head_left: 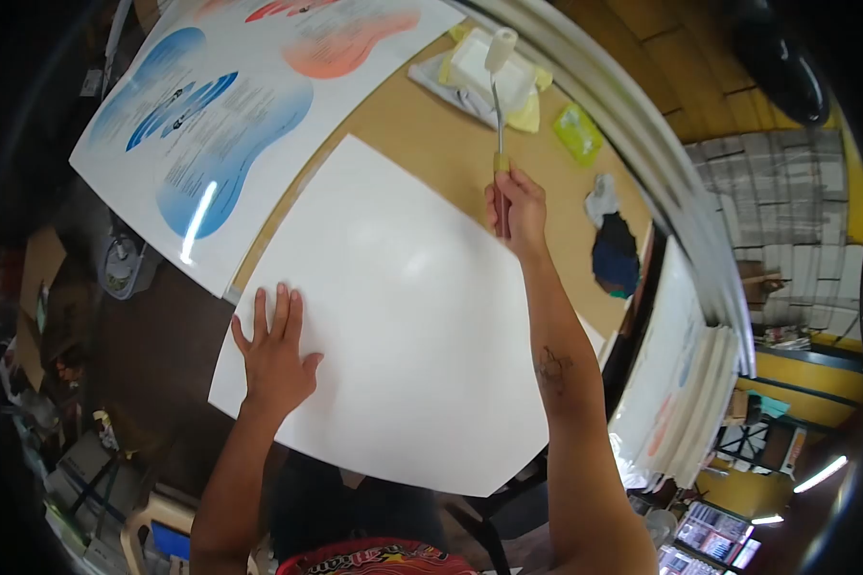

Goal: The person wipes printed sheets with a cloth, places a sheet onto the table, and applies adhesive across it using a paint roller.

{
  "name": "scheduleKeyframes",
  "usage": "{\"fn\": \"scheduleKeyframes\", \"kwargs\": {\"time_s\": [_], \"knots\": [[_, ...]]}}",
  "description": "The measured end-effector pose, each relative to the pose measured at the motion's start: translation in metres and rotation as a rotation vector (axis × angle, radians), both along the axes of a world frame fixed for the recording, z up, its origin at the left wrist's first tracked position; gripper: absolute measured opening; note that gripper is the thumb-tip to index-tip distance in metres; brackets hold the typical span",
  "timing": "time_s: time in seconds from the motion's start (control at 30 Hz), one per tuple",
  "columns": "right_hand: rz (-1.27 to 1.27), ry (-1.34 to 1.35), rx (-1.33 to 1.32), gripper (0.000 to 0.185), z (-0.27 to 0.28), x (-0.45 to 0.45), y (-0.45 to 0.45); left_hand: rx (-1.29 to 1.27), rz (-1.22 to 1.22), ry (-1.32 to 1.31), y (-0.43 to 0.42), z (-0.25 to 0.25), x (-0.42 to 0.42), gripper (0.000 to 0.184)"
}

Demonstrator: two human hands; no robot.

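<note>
The blank white sheet [408, 326] is already laid on the brown desk [388, 125]. The cream cylindrical roller [500, 53], gripped by fingers of the right hand [521, 206], is not on it; the left hand [280, 359] lies there, fingers spread, grasping nothing.

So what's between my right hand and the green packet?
In the head view, only bare brown tabletop shows between your right hand, gripping the roller, and the green packet.

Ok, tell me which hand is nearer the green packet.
Right. The right hand, gripping the roller, is below the green packet in view; the left hand is farther off, on the white sheet.
</note>
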State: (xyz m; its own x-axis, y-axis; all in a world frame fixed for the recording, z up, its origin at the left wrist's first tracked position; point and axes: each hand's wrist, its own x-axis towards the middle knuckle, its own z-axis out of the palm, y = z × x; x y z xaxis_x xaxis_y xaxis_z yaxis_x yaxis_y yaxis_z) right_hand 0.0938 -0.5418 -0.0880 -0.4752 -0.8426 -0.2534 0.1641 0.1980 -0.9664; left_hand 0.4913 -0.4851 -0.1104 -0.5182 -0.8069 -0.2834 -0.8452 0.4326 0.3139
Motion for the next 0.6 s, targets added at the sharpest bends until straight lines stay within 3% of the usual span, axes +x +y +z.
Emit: {"fn": "scheduleKeyframes", "kwargs": {"time_s": [0.13,0.23,0.3,0.37,0.43,0.6], "knots": [[-0.012,-0.213,-0.159,0.03,-0.007,0.02,0.04,-0.075,-0.023,-0.035,0.007,-0.009,0.0,0.098],[0.124,-0.142,-0.01,0.038,0.01,0.015,0.115,-0.125,-0.013,-0.024,0.007,-0.013,0.0,0.094],[0.247,0.042,0.16,0.045,0.023,0.003,0.181,-0.161,0.02,0.007,0.009,-0.017,0.002,0.092],[0.458,0.494,0.2,0.049,0.027,-0.02,0.247,-0.189,0.066,0.059,0.011,-0.025,0.004,0.093],[0.619,0.769,0.129,0.049,0.047,-0.034,0.294,-0.267,0.197,0.047,0.015,-0.036,0.008,0.094],[0.936,1.096,0.294,0.052,0.077,-0.033,0.295,-0.286,0.286,-0.028,0.018,-0.04,0.008,0.083]]}}
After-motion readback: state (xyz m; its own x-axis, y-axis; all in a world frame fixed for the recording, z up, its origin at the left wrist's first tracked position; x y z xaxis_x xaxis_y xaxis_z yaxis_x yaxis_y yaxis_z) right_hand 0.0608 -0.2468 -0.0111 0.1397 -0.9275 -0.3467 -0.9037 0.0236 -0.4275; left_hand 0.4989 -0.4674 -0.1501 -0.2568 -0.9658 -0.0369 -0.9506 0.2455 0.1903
